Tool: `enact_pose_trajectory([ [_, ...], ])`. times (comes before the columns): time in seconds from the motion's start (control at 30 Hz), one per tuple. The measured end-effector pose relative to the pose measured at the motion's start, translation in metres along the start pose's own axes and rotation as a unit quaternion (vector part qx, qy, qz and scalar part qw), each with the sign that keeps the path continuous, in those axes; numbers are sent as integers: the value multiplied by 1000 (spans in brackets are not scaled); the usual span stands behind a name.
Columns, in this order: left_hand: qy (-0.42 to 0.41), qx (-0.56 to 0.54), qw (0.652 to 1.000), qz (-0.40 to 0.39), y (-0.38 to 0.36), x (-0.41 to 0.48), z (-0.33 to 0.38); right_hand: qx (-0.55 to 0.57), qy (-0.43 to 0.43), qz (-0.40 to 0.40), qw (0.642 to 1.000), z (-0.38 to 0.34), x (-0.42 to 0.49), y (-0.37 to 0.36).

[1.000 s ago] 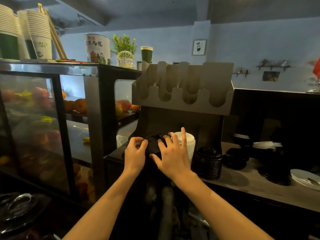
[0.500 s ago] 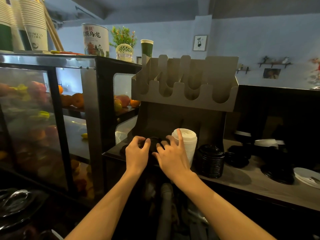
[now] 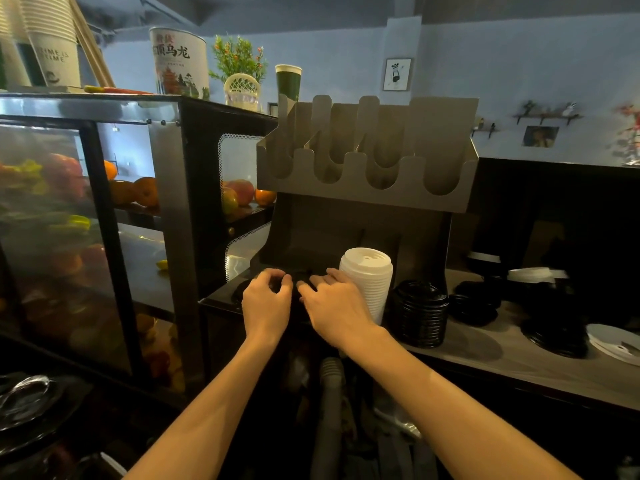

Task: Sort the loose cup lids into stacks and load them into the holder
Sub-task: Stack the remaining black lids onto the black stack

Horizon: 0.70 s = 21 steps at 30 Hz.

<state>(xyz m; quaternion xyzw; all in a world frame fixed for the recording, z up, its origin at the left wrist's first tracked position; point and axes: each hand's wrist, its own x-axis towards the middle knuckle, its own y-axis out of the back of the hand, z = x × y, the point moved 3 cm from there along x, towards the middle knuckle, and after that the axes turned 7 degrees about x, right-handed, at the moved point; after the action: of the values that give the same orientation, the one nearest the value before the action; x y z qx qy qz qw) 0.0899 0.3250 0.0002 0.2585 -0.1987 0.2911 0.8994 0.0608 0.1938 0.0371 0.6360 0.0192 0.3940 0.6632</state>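
Note:
A steel lid holder (image 3: 367, 188) with several U-shaped slots stands on the counter, and its slots look empty. Just below it, my left hand (image 3: 266, 301) and my right hand (image 3: 334, 304) sit side by side, fingers curled down around a low pile of black lids (image 3: 298, 276) on the dark counter. The pile is mostly hidden by my hands and the shadow. A tall stack of white lids (image 3: 367, 282) stands against my right hand. To its right stands a stack of black lids (image 3: 420, 313).
Loose black lids (image 3: 479, 303) and another dark pile (image 3: 554, 337) lie on the grey counter (image 3: 502, 358) to the right, with white lids (image 3: 613, 341) at its far edge. A glass fruit display case (image 3: 104, 220) fills the left, topped with paper cups (image 3: 52, 39).
Both hands have come down with the black lids from in front of the holder's base to the counter surface. My right hand now sits lower beside the white stack.

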Motion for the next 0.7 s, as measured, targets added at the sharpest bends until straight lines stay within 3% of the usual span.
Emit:
enact_pose_trajectory([
  [0.7, -73, 132, 986, -66, 6, 16, 7, 16, -45, -96, 994, -5, 14, 7],
])
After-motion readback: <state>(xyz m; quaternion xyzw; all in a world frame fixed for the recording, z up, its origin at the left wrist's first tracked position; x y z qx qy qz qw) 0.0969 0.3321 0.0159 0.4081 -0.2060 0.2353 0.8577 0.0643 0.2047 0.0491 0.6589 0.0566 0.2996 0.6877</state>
